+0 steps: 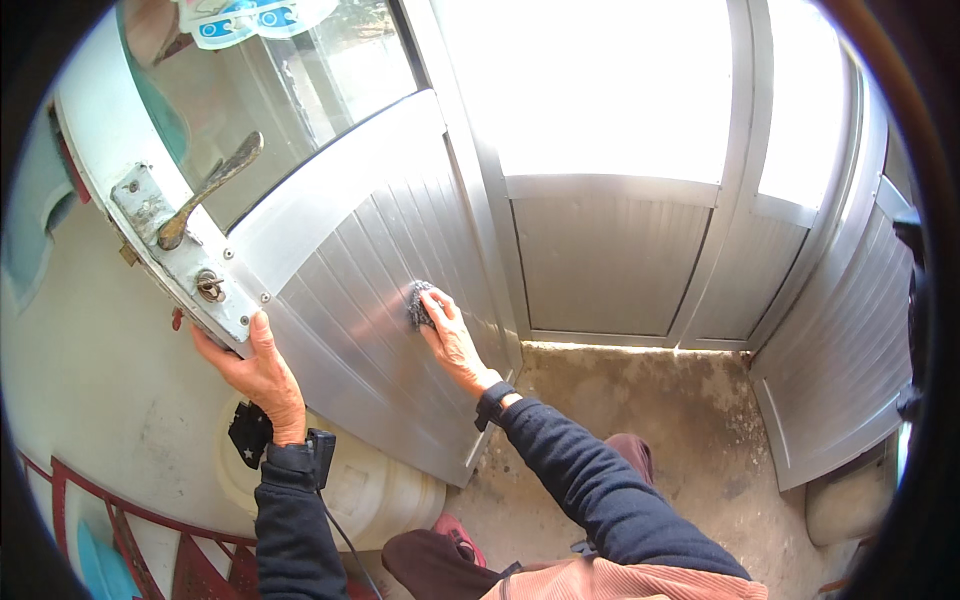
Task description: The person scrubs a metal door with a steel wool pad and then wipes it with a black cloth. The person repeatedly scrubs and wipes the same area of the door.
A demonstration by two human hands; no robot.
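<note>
My right hand (454, 341) presses a dark steel-wool scouring pad (417, 306) against the grooved lower panel of a metal door (352, 322). The edge of that door is gripped by my left hand (262, 371), its thumb on the face just below the lock plate (225, 296). A worn lever handle (214, 191) juts out above a key cylinder (210, 285). Glass (300, 112) fills the door's upper part, with a blue and white sticker (255, 19) at the top.
Metal wall panels (607, 255) with bright windows (592, 82) stand beyond the door. Another grooved metal door leaf (840, 375) is at the right. A pale plastic barrel (375, 487) stands behind the door's lower edge, near a red metal frame (82, 484). Below lies a stained concrete floor (600, 390).
</note>
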